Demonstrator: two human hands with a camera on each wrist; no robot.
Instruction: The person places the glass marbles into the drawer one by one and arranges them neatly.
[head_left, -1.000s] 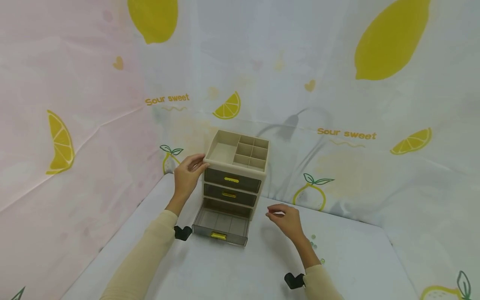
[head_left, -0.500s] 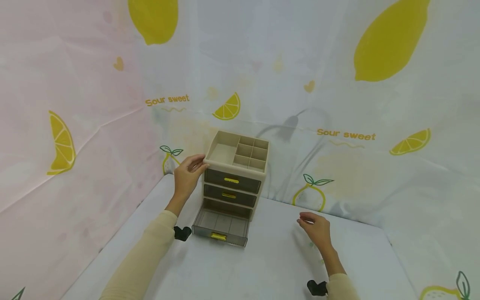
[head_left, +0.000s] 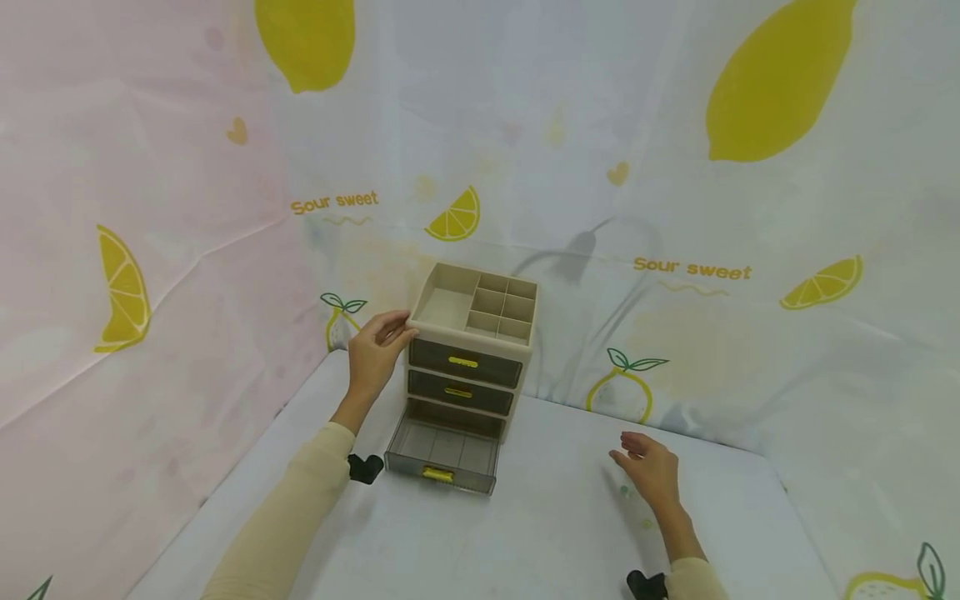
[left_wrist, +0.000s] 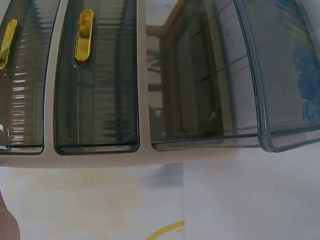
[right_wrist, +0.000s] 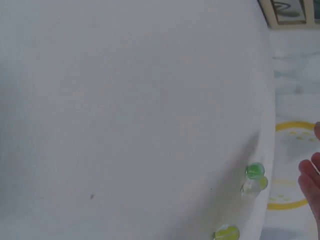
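Observation:
A beige desktop drawer organizer (head_left: 468,340) stands upright on the white table. Its bottom drawer (head_left: 442,450) is pulled out, while the two upper drawers are closed. My left hand (head_left: 372,354) grips the organizer's upper left front corner, thumb at the front and fingers along the side. My right hand (head_left: 651,472) is well to the right of the organizer, above several small glass marbles, with thumb and fingers apart and nothing seen between them. In the right wrist view, a green marble (right_wrist: 255,171) touches a clear marble (right_wrist: 250,188), and a yellow marble (right_wrist: 228,232) lies apart.
Divided compartments (head_left: 502,304) form the organizer's top. Behind it, a lemon-print cloth (head_left: 540,208) hangs along the table's back edge. A pink-tinted cloth (head_left: 150,167) covers the left side. The pulled-out drawer's front (left_wrist: 290,100) juts forward over the table (head_left: 510,542).
My right hand has moved right, away from the organizer to above the marbles, and its thumb and fingers have parted. The left hand and the drawers have stayed put.

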